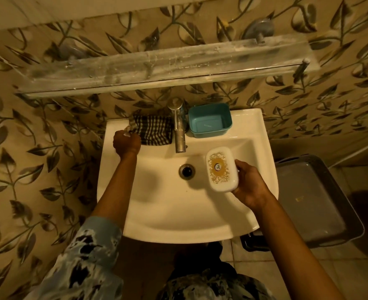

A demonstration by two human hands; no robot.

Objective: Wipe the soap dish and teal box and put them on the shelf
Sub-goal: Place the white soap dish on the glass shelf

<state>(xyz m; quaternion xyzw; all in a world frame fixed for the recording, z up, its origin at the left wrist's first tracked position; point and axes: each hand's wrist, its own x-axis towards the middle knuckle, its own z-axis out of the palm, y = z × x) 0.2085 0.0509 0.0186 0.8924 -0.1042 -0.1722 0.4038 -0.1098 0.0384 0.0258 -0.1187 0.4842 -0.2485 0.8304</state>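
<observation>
A white soap dish (222, 169) with a gold ornament on its lid is held over the right side of the basin by my right hand (250, 185). The teal box (210, 120), open and empty, stands on the sink's back rim to the right of the tap. A black-and-white checked cloth (155, 129) lies on the rim left of the tap; my left hand (126, 144) grips its left corner. The glass shelf (157, 66) is mounted on the wall above the sink, bare and streaked with white residue.
A chrome tap (178, 128) rises between cloth and box. The white sink (157, 213) has an open drain (186, 171) at its centre. A dark grey tub (317, 202) sits on the floor to the right. Leaf-patterned tiles cover the wall.
</observation>
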